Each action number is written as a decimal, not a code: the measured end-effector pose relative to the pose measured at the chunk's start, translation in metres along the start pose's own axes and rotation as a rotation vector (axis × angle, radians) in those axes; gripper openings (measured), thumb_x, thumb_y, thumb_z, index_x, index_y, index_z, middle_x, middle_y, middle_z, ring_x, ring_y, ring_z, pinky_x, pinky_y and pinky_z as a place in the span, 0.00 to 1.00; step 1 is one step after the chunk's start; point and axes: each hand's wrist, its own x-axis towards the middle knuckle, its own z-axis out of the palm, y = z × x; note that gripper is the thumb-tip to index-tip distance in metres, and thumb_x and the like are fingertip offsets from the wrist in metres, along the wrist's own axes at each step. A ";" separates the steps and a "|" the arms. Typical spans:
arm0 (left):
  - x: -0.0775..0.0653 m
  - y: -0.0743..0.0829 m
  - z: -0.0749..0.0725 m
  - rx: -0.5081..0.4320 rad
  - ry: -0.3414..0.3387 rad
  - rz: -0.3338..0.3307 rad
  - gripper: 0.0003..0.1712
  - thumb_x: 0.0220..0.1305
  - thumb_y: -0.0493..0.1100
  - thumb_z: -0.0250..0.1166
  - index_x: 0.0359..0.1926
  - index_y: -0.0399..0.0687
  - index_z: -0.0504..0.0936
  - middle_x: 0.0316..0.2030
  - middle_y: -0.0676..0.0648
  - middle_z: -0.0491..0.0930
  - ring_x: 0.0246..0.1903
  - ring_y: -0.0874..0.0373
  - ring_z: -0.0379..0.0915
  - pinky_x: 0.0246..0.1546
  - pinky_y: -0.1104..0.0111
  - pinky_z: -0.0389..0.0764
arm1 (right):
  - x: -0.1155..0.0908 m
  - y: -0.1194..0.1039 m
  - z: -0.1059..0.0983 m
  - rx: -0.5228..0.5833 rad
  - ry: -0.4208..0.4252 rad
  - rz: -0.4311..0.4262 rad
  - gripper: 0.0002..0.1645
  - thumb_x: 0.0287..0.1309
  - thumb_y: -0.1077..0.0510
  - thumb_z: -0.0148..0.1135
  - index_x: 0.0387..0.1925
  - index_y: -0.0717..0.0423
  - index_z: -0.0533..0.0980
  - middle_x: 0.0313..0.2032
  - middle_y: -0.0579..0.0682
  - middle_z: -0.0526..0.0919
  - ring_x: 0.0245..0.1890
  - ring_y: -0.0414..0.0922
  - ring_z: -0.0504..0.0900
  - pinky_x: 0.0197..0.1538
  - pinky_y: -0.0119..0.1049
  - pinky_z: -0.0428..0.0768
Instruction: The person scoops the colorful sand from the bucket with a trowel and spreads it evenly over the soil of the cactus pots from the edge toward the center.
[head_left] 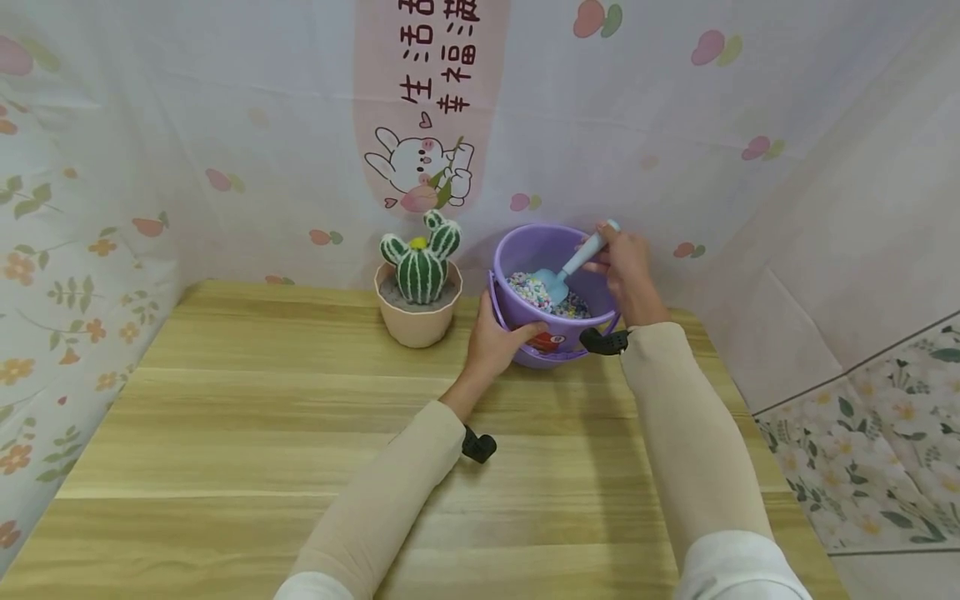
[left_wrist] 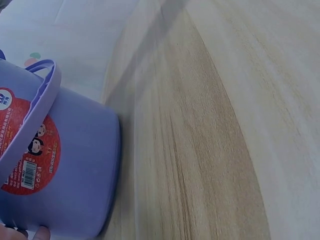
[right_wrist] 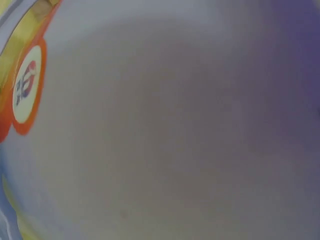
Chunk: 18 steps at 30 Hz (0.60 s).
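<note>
Now our left hand (head_left: 493, 343) holds the purple bucket (head_left: 534, 248) near the table's (head_left: 300, 408) far right corner; our right hand (head_left: 627, 265) grips the blue scoop (head_left: 582, 255), already among beads (head_left: 528, 288), not yet lifted clear.

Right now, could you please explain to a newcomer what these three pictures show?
There is no machine: a person works bare-handed. One picture is from a head camera looking down; the other two are from small black wrist cameras. On the wooden table stand a purple bucket and a potted cactus ornament. The left hand rests against the bucket's side. The right hand holds a light blue scoop by its handle, its blade among small coloured pieces in the bucket. The left wrist view shows the bucket's label; the right wrist view is mostly blur.
</note>
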 end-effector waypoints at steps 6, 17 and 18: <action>0.000 -0.001 -0.001 0.011 0.006 -0.004 0.65 0.41 0.61 0.79 0.76 0.60 0.50 0.68 0.49 0.67 0.63 0.53 0.66 0.63 0.59 0.69 | 0.002 0.001 0.001 0.004 -0.004 0.020 0.18 0.69 0.58 0.55 0.50 0.71 0.71 0.24 0.55 0.86 0.26 0.50 0.88 0.26 0.41 0.84; 0.000 -0.001 0.000 0.005 -0.003 0.012 0.66 0.41 0.62 0.79 0.76 0.61 0.48 0.68 0.49 0.66 0.64 0.53 0.65 0.64 0.59 0.68 | 0.001 -0.003 -0.001 0.017 -0.011 0.075 0.18 0.72 0.58 0.50 0.54 0.67 0.67 0.21 0.53 0.85 0.24 0.48 0.87 0.25 0.40 0.84; 0.000 -0.001 0.000 0.004 -0.005 0.013 0.66 0.41 0.62 0.79 0.76 0.61 0.48 0.68 0.49 0.66 0.64 0.53 0.65 0.64 0.59 0.68 | 0.001 -0.004 -0.001 0.029 -0.003 0.082 0.18 0.72 0.58 0.49 0.55 0.66 0.67 0.20 0.52 0.84 0.24 0.47 0.87 0.25 0.40 0.84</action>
